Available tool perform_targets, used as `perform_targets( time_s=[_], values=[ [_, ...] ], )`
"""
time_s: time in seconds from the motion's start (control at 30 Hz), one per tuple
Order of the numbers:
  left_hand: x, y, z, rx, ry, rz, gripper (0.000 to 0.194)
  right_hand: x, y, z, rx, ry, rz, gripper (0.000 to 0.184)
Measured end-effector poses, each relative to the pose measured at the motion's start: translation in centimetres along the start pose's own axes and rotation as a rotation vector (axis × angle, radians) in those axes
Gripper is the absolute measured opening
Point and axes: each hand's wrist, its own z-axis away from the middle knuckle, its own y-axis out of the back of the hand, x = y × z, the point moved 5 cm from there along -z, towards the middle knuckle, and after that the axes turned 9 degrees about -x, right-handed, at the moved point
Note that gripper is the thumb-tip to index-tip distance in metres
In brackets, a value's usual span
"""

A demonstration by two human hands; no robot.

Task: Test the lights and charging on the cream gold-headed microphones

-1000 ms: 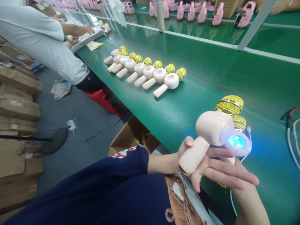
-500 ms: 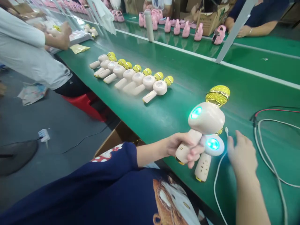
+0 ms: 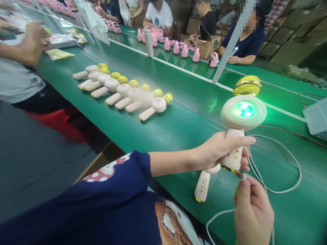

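My left hand (image 3: 224,149) is wrapped round the handle of a cream microphone (image 3: 233,117) with a gold mesh head, held upright above the table. Its round front glows green and white. Just below the handle's base, my right hand (image 3: 252,207) pinches the plug end of a white cable (image 3: 244,176); whether the plug touches the handle I cannot tell. A second cream microphone (image 3: 202,185) lies on the table under my left wrist, its upper part mostly hidden.
Several cream microphones (image 3: 158,105) lie in a row on the green table (image 3: 122,129). A grey-white bottle (image 3: 148,43) stands by the divider post (image 3: 231,44). Pink items (image 3: 184,51) line the far bench, where people sit. At right is a pale basket (image 3: 316,117).
The microphone in my left hand has moved right and turned its lit face towards me. My right hand has taken hold of the cable plug and brought it under the handle. The view has shifted.
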Motion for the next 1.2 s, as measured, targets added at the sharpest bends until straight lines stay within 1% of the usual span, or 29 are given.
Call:
perform_targets(
  time_s=[0.03, 0.1, 0.17, 0.27, 0.33, 0.43, 0.57, 0.7, 0.83, 0.9, 1.07, 1.2],
  values=[
    [0.0, -0.4, -0.4, -0.003, -0.006, 0.058, 0.035, -0.5, -0.2, 1.1, -0.016, -0.001, 0.039, 0.034],
    [0.0, -1.1, -1.1, 0.009, -0.026, 0.188, 0.027, -1.4, -0.7, 2.4, -0.034, 0.02, 0.021, 0.036],
    [-0.4, -1.6, -1.5, 0.025, -0.032, 0.299, 0.02, -2.1, -1.4, 2.8, -0.064, 0.056, -0.063, 0.039],
    [-1.3, -2.0, -1.9, 0.056, -0.011, 0.366, 0.017, -2.5, -2.0, 2.6, -0.067, 0.025, -0.13, 0.037],
    [-1.8, -2.0, -2.1, 0.076, -0.005, 0.354, 0.016, -2.6, -2.1, 2.5, -0.063, 0.015, -0.131, 0.033],
    [-2.2, -2.0, -2.3, 0.079, 0.006, 0.324, 0.015, -2.7, -2.2, 2.4, -0.094, 0.064, -0.125, 0.031],
    [-2.5, -2.1, -2.2, 0.096, 0.028, 0.257, 0.02, -2.5, -2.2, 2.3, -0.083, 0.065, -0.133, 0.031],
    [-2.4, -2.1, -2.1, 0.136, -0.01, 0.165, 0.021, -2.6, -2.3, 2.1, -0.04, 0.068, -0.135, 0.03],
    [-2.1, -1.8, -2.2, 0.159, -0.054, 0.077, 0.02, -2.6, -2.6, 1.8, -0.102, 0.112, -0.169, 0.03],
    [-2.1, -1.8, -2.2, 0.147, -0.056, 0.053, 0.019, -2.5, -2.6, 1.7, -0.101, 0.118, -0.19, 0.03],
    [-2.3, -2.0, -1.9, 0.133, -0.019, 0.081, 0.018, -1.9, -2.5, 1.7, -0.081, 0.113, -0.198, 0.03],
    [-2.5, -2.2, -1.7, 0.14, -0.007, 0.206, 0.018, -1.7, -2.2, 2.4, -0.062, 0.098, -0.175, 0.031]
  ],
)
